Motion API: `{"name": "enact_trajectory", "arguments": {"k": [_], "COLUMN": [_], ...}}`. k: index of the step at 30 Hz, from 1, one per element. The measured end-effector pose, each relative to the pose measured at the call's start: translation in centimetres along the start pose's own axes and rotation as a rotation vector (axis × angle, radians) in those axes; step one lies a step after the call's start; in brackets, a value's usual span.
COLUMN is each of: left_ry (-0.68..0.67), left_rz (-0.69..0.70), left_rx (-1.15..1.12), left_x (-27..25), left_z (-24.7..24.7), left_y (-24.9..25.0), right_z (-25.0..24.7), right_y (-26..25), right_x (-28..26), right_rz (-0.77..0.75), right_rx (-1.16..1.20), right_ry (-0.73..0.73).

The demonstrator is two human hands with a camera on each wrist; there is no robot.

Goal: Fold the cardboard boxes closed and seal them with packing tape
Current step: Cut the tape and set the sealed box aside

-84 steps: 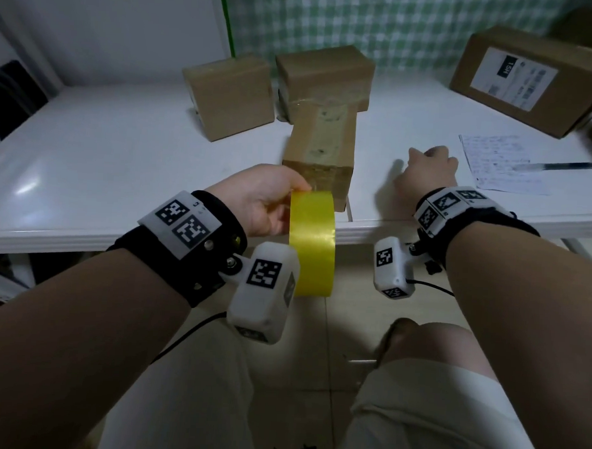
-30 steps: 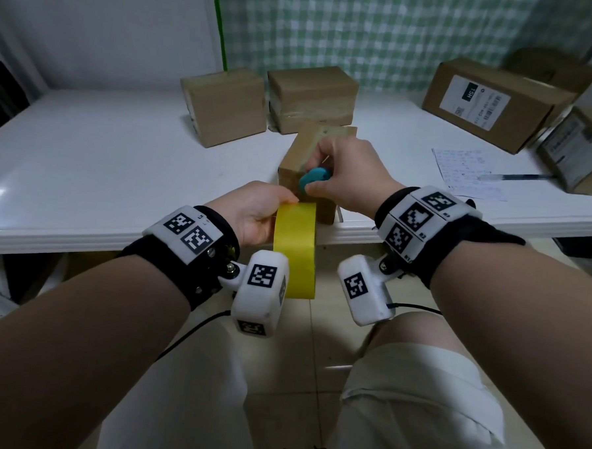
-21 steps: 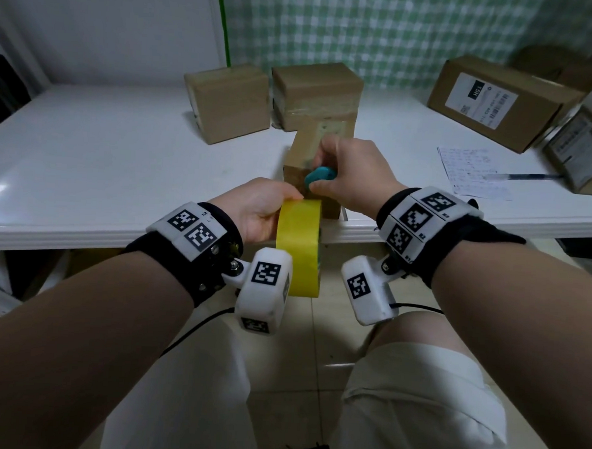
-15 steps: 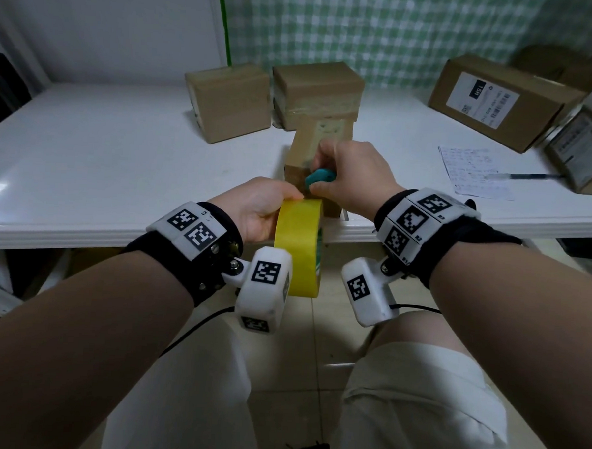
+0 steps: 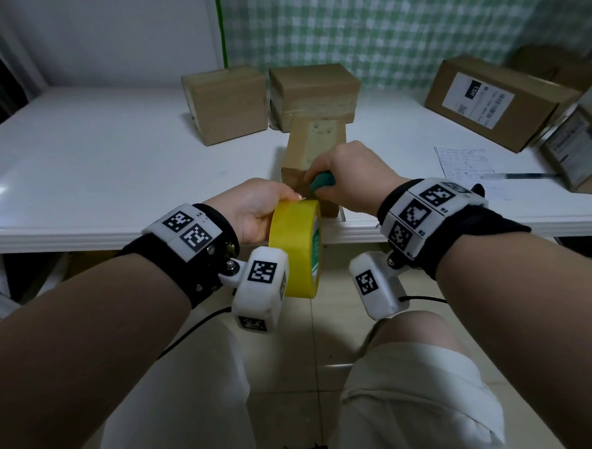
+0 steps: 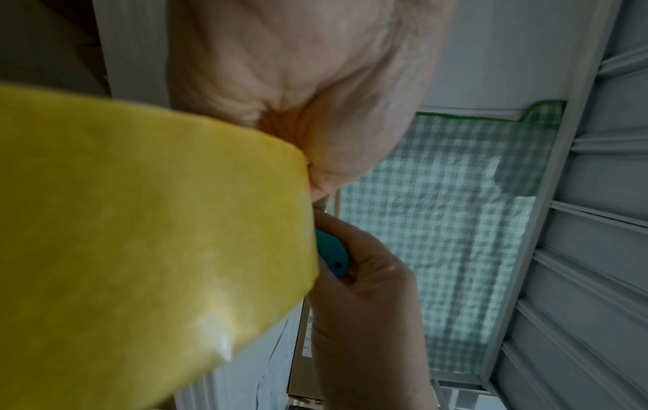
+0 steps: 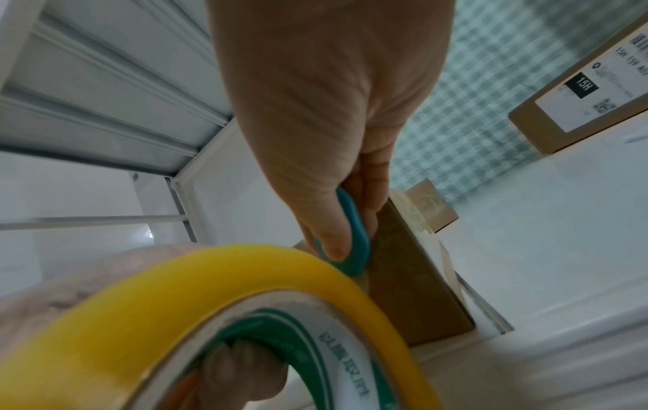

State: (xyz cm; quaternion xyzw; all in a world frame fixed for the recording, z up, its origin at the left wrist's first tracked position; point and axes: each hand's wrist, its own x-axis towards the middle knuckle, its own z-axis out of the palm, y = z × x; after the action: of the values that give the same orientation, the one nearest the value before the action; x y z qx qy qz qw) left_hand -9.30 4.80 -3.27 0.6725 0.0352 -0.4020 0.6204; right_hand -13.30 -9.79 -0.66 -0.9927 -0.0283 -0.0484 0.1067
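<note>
— Two hands are showing on my feed. The left hand [image 5: 254, 210] is gripping the yellow tape roll [image 5: 295, 246], thumb lying over the outer band and fingers [image 7: 242, 369] curled through the core. The roll is standing on edge, hanging in the air just off the near edge of the white table [image 5: 85, 165].

— And the right one?

— The right hand [image 5: 353, 177] is pinching a small teal cutter [image 5: 320, 184] between thumb and fingers. I am seeing the cutter held against the near end of the narrow cardboard box [image 5: 313, 156], just above the roll. I cannot tell whether a strip of tape is running from roll to box.

— Where is that box sitting?

— It is lying lengthwise at the table's near edge, its top glossy with tape. Behind it two more small boxes are standing: one [image 5: 227, 104] to the back left, one [image 5: 313, 91] touching its far end. Toward the table's right end I am seeing a labelled carton [image 5: 496, 101], a written sheet [image 5: 462, 164] and a pen [image 5: 520, 175] lying on it.
</note>
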Motion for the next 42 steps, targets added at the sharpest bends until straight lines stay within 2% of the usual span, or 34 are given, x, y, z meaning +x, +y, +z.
{"name": "enact_trajectory", "arguments": {"k": [6,10,15,22,28,36,42], "left_ry": [0.009,0.006,0.022,-0.081,-0.119,-0.098,-0.12], "left_rz": [-0.001,-0.028,0.034,0.168,0.217,0.256,0.239], "left_rx": [0.04,0.089,0.096,0.139,0.202,0.276,0.319], "left_x": [0.1,-0.1,-0.1,-1.1,-1.8,-2.6,-3.1], "left_z": [0.1,0.2,-0.3,-0.9,-0.7,-0.1,0.1], "left_y": [0.0,-0.3,-1.0,-1.2,-1.5,-1.4,-1.0], "right_z": [-0.4,-0.5,-0.1,1.8,3.1,2.8,2.3], "right_y": [0.3,0.7,0.5,0.3,0.5,0.9,1.0], "right_x": [0.1,-0.1,-0.4,-0.6,-1.0,-1.7,-2.0], "right_rz": [-0.012,0.02,0.091,0.221,0.304,0.399,0.388], "right_rx": [-0.101,-0.065,0.126,0.385,0.723,0.87,0.932], "right_ry": [-0.073,-0.072,-0.084,0.011,-0.026,0.018,0.036]}}
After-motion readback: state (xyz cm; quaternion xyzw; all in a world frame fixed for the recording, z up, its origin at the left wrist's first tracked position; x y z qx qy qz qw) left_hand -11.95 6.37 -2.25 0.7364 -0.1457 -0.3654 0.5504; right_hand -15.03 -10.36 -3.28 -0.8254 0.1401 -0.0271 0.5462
